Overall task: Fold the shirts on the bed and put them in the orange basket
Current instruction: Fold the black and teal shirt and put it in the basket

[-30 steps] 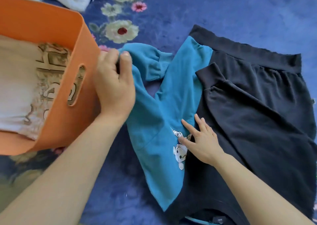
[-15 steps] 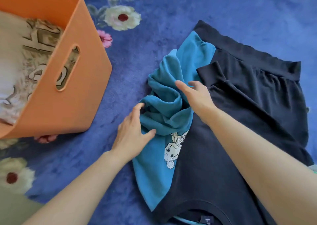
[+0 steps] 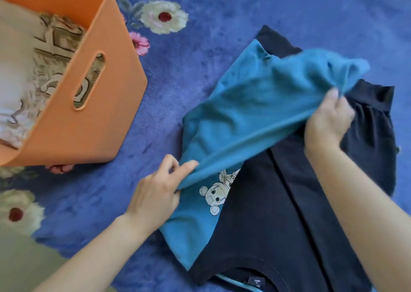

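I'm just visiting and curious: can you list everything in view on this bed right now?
orange basket: one, orange, upper left on the bedspread.
folded shirt: one, cream with a brownish print, inside the basket.
teal and navy shirt: one, with a pale cartoon print, spread centre right.
teal sleeve: one, raised across the shirt.
bedspread: one, blue with flowers, under everything.
left hand: one, pinches the sleeve's near end.
right hand: one, grips the sleeve's far end.

Bright, even daylight; slight motion blur
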Demonstrator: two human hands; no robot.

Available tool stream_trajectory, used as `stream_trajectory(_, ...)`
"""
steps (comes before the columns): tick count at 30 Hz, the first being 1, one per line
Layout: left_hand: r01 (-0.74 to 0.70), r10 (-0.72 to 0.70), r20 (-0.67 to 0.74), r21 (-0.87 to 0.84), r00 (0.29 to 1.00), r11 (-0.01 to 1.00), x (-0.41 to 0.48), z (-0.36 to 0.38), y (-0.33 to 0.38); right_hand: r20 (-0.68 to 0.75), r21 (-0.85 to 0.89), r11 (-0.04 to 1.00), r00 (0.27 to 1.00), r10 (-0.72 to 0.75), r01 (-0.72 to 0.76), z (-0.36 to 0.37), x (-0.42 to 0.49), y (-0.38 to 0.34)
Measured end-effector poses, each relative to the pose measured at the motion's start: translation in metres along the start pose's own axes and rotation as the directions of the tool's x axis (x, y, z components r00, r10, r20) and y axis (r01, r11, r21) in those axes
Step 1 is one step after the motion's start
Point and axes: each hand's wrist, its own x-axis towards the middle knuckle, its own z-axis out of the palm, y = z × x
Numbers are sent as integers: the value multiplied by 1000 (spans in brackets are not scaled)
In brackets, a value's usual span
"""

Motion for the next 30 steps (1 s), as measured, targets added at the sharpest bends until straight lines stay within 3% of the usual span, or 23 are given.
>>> stream_trajectory(3,-129,76,248,202,966,971,2,17,12,23,-259,918,948,318,-302,-25,12,66)
stream_trajectory(6,-241,119,396,274,910,931,1,36,14,73,-357,886,936,343,-297,-27,15,77)
stream_trajectory(8,-308,151,433,321,889,896,2,34,13,83,-197,913,922,378,-357,-22,23,74)
stream_trajectory(12,-327,179,393,350,902,878,-3,30,10,101,136,852,863,495,-505,-18,40,48)
stream_trajectory(16,-304,183,333,362,925,881,-9,19,29,18,311,912,961,278,-269,-36,60,25)
stream_trajectory(19,-312,172,361,377,917,872,-16,25,45,18,383,871,945,327,-309,-62,76,46)
stream_trajectory(21,-295,83,487,377,869,878,-19,35,52,71,267,848,887,457,-459,-77,80,68)
stream_trajectory(23,-280,56,510,375,859,884,-23,45,57,99,186,802,823,559,-567,-85,85,88)
stream_trajectory(25,-324,59,581,363,812,874,-16,39,61,110,187,835,855,506,-518,-86,91,95)
stream_trajectory(27,-324,96,551,333,829,885,-12,36,59,118,156,887,900,421,-435,-85,93,93)
stream_trajectory(28,-285,93,504,318,859,904,-9,36,57,86,79,913,915,394,-401,-85,93,94)
stream_trajectory(30,-225,125,315,303,941,926,-1,42,57,-13,-277,912,950,310,-302,-86,87,95)
